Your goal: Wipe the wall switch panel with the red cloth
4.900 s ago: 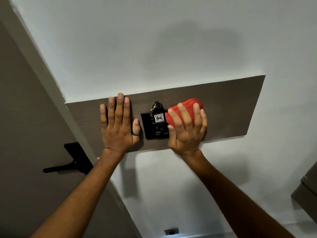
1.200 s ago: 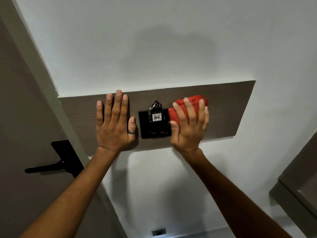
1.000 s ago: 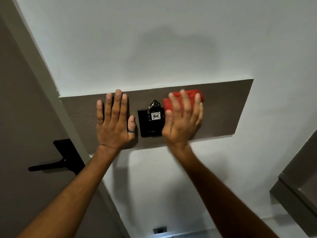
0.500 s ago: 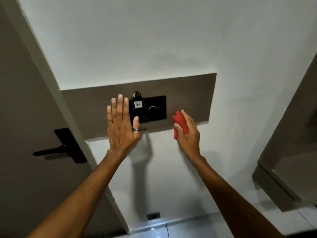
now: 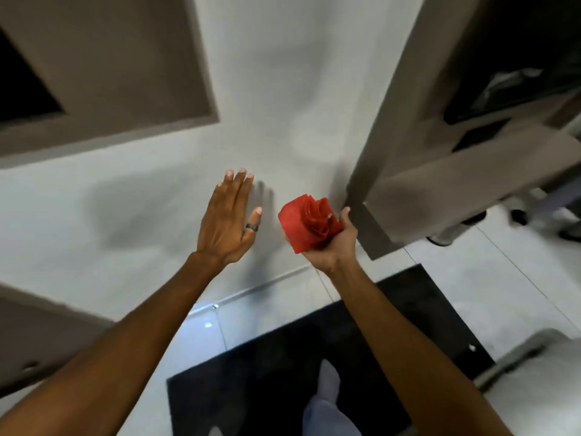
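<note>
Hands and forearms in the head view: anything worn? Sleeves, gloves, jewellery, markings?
Both forearms are bare as far as the frame shows: no sleeves, no gloves, no watch or wristband. The left hand wears one dark band ring on the thumb. The right hand shows no ring on its visible parts, though the fingers are largely hidden. No markings are visible on either arm.
</note>
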Available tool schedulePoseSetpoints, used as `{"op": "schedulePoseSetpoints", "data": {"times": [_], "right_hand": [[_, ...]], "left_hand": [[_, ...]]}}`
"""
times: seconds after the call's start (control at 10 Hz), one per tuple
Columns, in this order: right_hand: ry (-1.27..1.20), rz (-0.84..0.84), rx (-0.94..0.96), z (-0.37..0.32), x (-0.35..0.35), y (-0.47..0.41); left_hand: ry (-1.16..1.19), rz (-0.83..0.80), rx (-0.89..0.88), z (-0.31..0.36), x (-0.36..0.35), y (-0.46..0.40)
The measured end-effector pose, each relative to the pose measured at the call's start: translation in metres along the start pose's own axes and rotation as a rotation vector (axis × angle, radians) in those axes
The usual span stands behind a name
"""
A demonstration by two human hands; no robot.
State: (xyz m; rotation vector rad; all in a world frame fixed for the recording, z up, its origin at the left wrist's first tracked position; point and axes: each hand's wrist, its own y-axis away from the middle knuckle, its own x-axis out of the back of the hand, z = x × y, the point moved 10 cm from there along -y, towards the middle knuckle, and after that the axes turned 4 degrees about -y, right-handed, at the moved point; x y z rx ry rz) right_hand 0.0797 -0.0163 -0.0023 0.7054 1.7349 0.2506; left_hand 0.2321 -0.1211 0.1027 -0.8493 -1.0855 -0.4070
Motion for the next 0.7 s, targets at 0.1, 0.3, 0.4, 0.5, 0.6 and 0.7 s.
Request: {"op": "schedulePoseSetpoints", "data": {"times": [0.1,0.3,0.4,0.5,0.6,0.7], "right_hand": [[0.161,0.08,0.119,-0.104,0.06,-0.01],[1.09,0.174,0.624,-0.283,0.094,-0.042],[1.925,0.017,0.745,-0.299,0.095,-0.106],[2.529,0.028,0.575,-0.283,0.148,-0.159],[2.455,0.142,0.618,-0.277,0.154,-0.155],[2.355,0.253,0.776,-0.265,0.137,-0.133]], "left_hand": [[0.025,-0.126,0.019,0.043,-0.061,-0.008],[0.056,-0.308,0.034,0.104,-0.148,-0.026],[0.02,-0.295,0.029,0.116,-0.178,-0.041],[-0.026,-0.303,0.05,0.134,-0.202,-0.053],[-0.058,-0.272,0.087,0.136,-0.195,-0.055],[-0.119,-0.189,0.108,0.129,-0.179,-0.051]]}}
